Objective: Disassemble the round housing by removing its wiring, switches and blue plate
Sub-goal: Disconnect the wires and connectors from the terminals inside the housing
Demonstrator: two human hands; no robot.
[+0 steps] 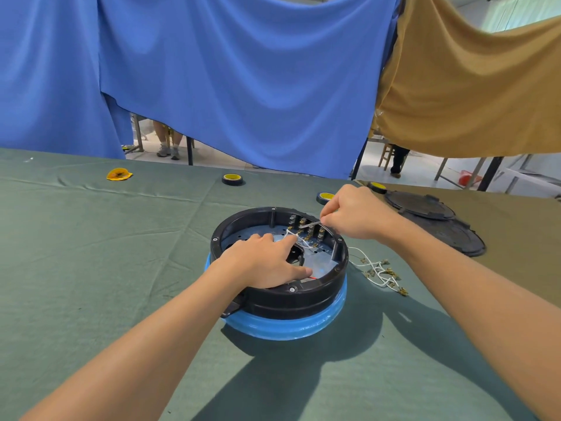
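The round black housing (267,299) with a blue band around its base sits in the middle of the green cloth. Inside lies the blue plate (321,262), with a row of switches (309,227) along the far wall. My left hand (267,262) rests inside on the plate, its fingers reaching to a white wire (299,240) that still runs to the switches. My right hand (355,212) hovers over the far right rim and pinches a thin white wire end pulled up from the switches.
A bundle of loose white wires with brass terminals (381,273) lies right of the housing. A black lid (437,220) lies at the right. Three tape rolls (233,178) and a yellow scrap (119,174) sit near the far edge. Cloth curtains hang behind.
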